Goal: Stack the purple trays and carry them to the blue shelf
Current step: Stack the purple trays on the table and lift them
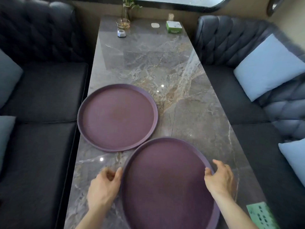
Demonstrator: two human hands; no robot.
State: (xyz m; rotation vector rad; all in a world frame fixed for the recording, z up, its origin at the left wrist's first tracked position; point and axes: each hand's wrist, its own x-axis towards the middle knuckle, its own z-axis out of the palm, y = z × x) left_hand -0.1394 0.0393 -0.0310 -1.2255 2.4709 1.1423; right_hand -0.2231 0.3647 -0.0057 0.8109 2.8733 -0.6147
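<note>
Both hands, left hand and right hand, pinch the near tray rim at the table's near edge; a weak grip could drop it onto the far tray.

1. Two round purple trays, the far tray and the near tray, look like matt plastic with a faintly grainy face.
2. The table is polished grey veined stone, glossy with light glints.
3. The bench seats are dark woven cloth, and their tufted backs have a soft leather-like sheen.
</note>
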